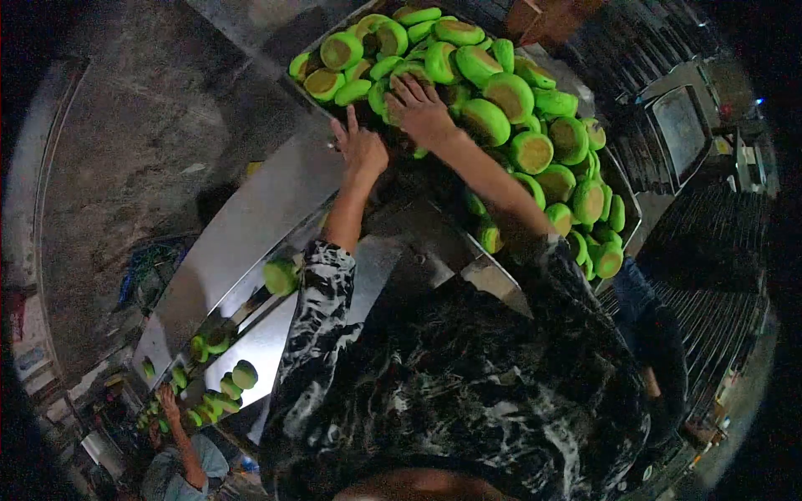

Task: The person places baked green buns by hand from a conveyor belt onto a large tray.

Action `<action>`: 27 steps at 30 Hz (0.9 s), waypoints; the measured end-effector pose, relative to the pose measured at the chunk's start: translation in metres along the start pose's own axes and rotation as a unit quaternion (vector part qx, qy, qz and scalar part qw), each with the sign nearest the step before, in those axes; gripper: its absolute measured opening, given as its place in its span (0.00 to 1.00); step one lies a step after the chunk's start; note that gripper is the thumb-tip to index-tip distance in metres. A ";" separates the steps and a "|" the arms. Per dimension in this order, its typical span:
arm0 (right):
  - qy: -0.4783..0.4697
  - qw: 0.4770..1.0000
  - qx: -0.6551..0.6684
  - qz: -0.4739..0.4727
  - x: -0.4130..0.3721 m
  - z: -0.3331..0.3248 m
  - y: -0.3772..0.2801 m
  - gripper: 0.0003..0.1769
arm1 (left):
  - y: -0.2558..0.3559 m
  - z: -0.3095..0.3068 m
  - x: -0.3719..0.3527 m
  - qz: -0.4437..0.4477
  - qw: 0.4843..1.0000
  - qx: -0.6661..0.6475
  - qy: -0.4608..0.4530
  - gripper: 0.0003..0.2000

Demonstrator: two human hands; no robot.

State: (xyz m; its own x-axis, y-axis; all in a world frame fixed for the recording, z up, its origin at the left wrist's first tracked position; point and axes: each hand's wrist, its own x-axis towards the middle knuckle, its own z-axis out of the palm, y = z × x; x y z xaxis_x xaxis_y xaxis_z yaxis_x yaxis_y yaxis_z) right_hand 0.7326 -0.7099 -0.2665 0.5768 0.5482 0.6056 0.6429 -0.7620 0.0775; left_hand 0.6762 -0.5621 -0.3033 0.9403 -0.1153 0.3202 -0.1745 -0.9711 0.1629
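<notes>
Inside the tray (640,219): green buns (510,96), heaped loosely, brown faces turned various ways. On the tray's heap: my right hand (420,108), fingers spread and laid over a bun, gripping nothing that I can see. At the tray's near-left edge: my left hand (363,154), index finger extended, the others partly bent, no bun visible in it. Lower left of the tray: one bun (280,275), alone; farther off, more buns and a co-worker's hand (170,404) (not one of mine).

Risks, as I judge them: pressure from my right palm could dent soft buns; a sideways push could roll one over the tray's rim, since several lie tilted.

Unclear: whatever lies under my right palm; the left palm; the dark gap below both hands; the dim far buns.
</notes>
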 end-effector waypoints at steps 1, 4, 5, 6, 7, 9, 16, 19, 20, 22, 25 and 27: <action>-0.042 0.996 0.029 -0.067 0.002 0.010 0.020 0.25 | 0.012 0.005 0.006 -0.023 0.974 0.169 -0.150 0.26; -0.264 0.958 0.109 -0.030 0.017 -0.029 0.041 0.25 | 0.035 0.013 -0.011 -0.032 0.978 -0.208 0.012 0.34; -0.426 0.889 0.151 0.069 0.021 -0.048 0.041 0.25 | 0.037 0.021 -0.018 -0.038 0.977 -0.212 0.013 0.34; -0.427 0.890 0.149 0.064 0.012 -0.060 0.039 0.25 | 0.037 0.033 -0.021 -0.097 0.955 -0.280 0.018 0.33; -0.259 0.908 0.270 0.188 -0.002 -0.075 0.036 0.25 | 0.034 0.040 -0.022 -0.154 0.926 -0.345 0.024 0.32; -0.046 0.853 0.443 0.271 -0.027 -0.088 0.017 0.26 | 0.034 -0.026 -0.023 -0.256 0.851 -0.457 0.038 0.26; -0.279 0.872 0.393 0.088 -0.063 -0.086 -0.106 0.29 | -0.070 -0.026 -0.208 -0.377 0.913 -0.099 -0.120 0.22; -0.083 0.812 0.577 0.045 -0.133 0.027 -0.115 0.29 | -0.049 -0.051 -0.190 -0.352 0.936 -0.016 -0.007 0.21; -0.083 0.812 0.575 0.048 -0.133 0.014 -0.109 0.29 | -0.038 -0.063 -0.170 -0.330 0.940 -0.053 0.070 0.22; -0.472 0.827 0.289 -0.098 -0.114 -0.042 -0.085 0.28 | -0.011 -0.066 -0.116 -0.193 0.975 -0.092 0.067 0.22; -0.329 0.923 0.199 0.022 -0.095 -0.082 -0.028 0.24 | 0.055 -0.022 -0.023 -0.001 0.960 -0.281 0.008 0.17; -0.225 0.974 0.002 -0.026 -0.114 -0.072 0.015 0.15 | 0.095 0.037 0.005 -0.013 0.950 -0.305 -0.062 0.26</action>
State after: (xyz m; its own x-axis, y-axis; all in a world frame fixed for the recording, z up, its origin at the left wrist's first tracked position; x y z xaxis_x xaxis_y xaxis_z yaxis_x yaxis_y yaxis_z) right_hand 0.6396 -0.8089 -0.2773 0.7058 0.6818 0.1923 0.6781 -0.7288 0.0951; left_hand 0.6751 -0.6623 -0.3203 0.9671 -0.1536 0.2030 -0.2526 -0.6769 0.6914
